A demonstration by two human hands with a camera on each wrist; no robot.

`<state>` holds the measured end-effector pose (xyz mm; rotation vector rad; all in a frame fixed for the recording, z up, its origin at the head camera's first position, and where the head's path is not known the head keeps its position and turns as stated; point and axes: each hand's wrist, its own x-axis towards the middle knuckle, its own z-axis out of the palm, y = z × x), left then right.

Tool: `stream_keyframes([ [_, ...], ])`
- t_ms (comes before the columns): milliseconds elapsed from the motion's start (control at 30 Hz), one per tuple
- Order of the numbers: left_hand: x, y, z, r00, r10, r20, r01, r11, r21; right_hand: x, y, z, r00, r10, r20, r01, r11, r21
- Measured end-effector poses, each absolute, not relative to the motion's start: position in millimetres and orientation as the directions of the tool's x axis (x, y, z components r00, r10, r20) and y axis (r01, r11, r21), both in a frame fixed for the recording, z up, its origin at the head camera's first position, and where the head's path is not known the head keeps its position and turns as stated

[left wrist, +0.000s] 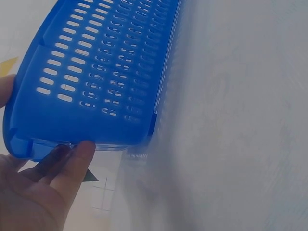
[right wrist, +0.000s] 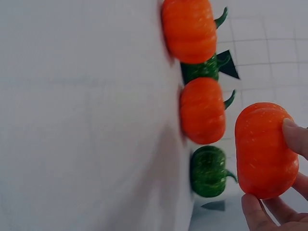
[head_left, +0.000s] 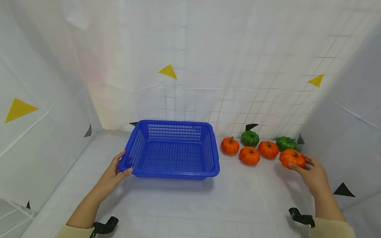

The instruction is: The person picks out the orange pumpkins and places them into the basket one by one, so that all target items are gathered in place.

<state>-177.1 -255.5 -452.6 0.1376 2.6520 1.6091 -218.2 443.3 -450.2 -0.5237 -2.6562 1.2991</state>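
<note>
My left hand (head_left: 110,178) grips the left rim of a blue perforated plastic basket (head_left: 175,173), thumb at the front corner. In the left wrist view its fingers lie against the end wall of the basket (left wrist: 96,125). On the far right, my right hand (head_left: 317,177) holds an orange toy pumpkin (head_left: 291,158) between thumb and fingers. That pumpkin (right wrist: 264,149) shows clear of the table in the right wrist view. Behind it sits a green pumpkin (head_left: 286,143), with an orange pumpkin (head_left: 268,149) to its left.
Right of the basket stand two more orange pumpkins (head_left: 230,145) and another green one (head_left: 250,138), close to the back wall. White sheeting with yellow triangles (head_left: 168,71) walls in the white table (head_left: 190,205) at the back and both sides.
</note>
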Motion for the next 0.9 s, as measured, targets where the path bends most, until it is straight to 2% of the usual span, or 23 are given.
stream_keyframes([
  [567,-177,-255,-454,-0.994,0.109,0.020,0.065,0.430,0.901,-199,398,-405,-0.965,0.263,-0.019,0.184,0.621,-0.762],
  [900,-177,-256,-453,-0.994,0.105,0.024,0.067,0.421,0.905,-196,367,-386,-0.984,0.175,0.042,0.079,0.632,-0.771],
])
